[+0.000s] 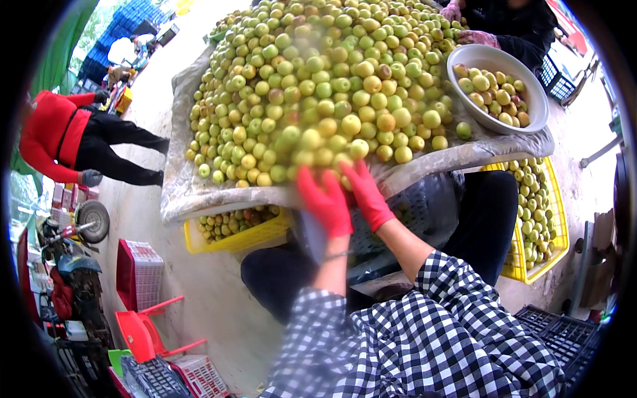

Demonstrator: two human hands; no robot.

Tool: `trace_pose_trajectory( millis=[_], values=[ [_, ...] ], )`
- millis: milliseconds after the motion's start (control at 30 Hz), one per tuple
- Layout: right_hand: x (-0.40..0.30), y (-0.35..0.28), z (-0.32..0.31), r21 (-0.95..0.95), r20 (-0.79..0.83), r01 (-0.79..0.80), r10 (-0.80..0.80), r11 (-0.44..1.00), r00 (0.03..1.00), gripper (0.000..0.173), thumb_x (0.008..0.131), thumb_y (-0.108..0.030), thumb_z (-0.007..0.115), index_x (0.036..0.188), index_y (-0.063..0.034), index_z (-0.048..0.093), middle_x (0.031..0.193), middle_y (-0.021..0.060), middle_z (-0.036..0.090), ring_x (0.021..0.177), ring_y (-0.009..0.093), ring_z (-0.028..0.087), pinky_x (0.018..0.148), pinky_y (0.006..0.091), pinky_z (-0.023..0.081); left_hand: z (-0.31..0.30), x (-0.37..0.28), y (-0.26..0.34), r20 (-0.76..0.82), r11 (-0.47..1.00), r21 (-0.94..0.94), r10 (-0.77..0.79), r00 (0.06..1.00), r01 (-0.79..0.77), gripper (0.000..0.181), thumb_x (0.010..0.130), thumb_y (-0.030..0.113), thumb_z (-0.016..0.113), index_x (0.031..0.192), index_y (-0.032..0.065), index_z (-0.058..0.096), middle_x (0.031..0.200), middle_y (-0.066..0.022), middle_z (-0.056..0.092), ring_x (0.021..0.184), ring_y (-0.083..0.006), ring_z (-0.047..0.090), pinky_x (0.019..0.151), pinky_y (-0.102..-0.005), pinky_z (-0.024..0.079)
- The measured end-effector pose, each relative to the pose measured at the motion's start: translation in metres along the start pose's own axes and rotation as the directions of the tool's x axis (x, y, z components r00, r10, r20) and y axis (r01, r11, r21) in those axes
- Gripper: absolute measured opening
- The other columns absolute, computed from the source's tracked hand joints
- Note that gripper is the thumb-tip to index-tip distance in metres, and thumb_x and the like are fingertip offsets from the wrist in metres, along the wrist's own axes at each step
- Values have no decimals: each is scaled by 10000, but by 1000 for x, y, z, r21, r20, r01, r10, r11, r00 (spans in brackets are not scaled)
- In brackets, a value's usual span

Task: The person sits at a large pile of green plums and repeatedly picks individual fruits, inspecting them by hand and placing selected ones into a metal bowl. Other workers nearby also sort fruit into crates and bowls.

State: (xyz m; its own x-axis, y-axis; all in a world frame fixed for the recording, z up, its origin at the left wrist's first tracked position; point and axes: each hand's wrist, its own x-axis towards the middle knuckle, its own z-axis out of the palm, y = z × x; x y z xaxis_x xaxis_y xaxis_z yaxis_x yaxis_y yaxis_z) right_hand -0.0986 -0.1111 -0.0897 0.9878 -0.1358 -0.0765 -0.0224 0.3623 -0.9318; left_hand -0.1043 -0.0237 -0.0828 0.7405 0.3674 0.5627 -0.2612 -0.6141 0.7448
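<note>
A large heap of round green-yellow fruit (318,89) lies on a table covered with a grey sheet (199,199). Both my hands wear red gloves and are at the near edge of the heap. My left hand (326,204) touches fruit there, its fingers pointing into the pile; blur hides whether it grips any. Just right of it, my right hand (367,196) has its fingertips against fruit at the edge, and its grip is also unclear. A grey-white bowl (540,117) with more of this fruit stands at the table's right side, a single green fruit (463,130) beside it.
Yellow crates of fruit stand below the table, at left (239,241) and right (562,239). A co-worker's gloved hands (477,38) are beyond the bowl. A person in red (54,134) stands at left. A red plastic chair (142,333) and black crates (557,333) are on the floor.
</note>
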Motion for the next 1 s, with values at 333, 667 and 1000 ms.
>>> trace_pose_trajectory(
  millis=[333,667,1000],
  values=[
    [-103,37,-30,449,-127,-334,429,829,894,510,982,-290,573,1390,-2,468,1314,131,557,1179,217,539,995,311,437,-7,-117,-10,130,876,-197,-421,898,440,281,915,216,658,1073,-10,605,1028,-156,627,933,-285,601,873,-390,477],
    [-90,56,-94,-431,-156,-568,562,701,812,604,950,-350,616,1442,-49,437,1220,123,641,1044,215,623,856,321,506,0,-157,-62,769,129,184,-637,-61,975,323,962,319,599,1170,74,626,957,-84,692,813,-153,656,684,-305,527],
    [-7,-106,-84,309,-25,-461,492,832,870,684,970,-413,577,1495,-61,315,1410,158,492,1281,295,510,977,446,490,-50,62,40,260,957,93,-291,921,276,513,924,238,675,1342,6,488,1257,-174,564,1155,-262,551,954,-369,471]
  ],
)
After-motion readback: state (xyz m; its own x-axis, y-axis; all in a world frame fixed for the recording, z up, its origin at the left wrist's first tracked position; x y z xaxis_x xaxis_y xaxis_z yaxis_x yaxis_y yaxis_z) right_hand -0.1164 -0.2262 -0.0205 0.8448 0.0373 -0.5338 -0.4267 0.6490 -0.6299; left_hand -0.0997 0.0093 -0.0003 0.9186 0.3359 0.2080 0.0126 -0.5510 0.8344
